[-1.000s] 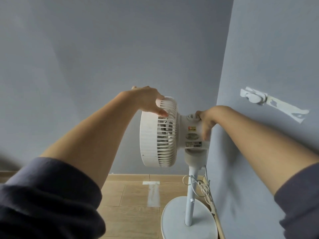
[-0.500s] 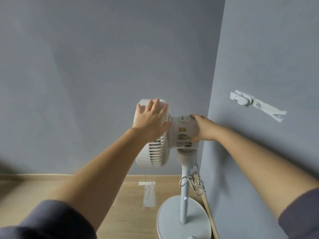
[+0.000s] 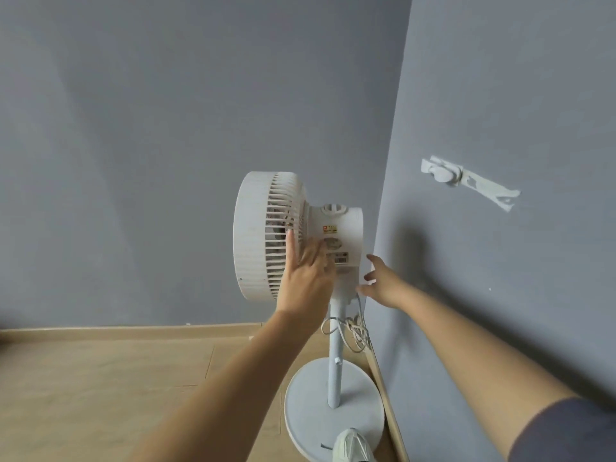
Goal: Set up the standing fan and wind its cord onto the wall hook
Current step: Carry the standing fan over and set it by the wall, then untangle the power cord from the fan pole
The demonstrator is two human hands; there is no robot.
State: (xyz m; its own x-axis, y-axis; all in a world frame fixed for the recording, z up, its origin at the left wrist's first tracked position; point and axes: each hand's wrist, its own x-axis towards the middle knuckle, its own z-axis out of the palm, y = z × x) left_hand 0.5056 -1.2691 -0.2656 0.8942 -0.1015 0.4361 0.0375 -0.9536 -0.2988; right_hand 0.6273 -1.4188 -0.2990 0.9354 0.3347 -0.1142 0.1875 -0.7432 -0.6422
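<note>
the fan point(image 3: 266, 235) stands upright in the corner, so the set-up step seems near done. the left hand point(image 3: 306, 271) lies flat and spread on its head; the right hand point(image 3: 383, 281) is spread, holding nothing. next, probably: take the cord point(image 3: 353, 331) bundled at the pole and wind it onto the hook point(image 3: 443, 171).

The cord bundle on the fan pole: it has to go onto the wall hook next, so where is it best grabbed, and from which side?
Probably grip the cord at its bunched loops, coming from the right with the right hand, open just above it. The loops hang off the pole's right side toward the wall, the hook is that way too, and the left hand is up at the fan head.
</note>
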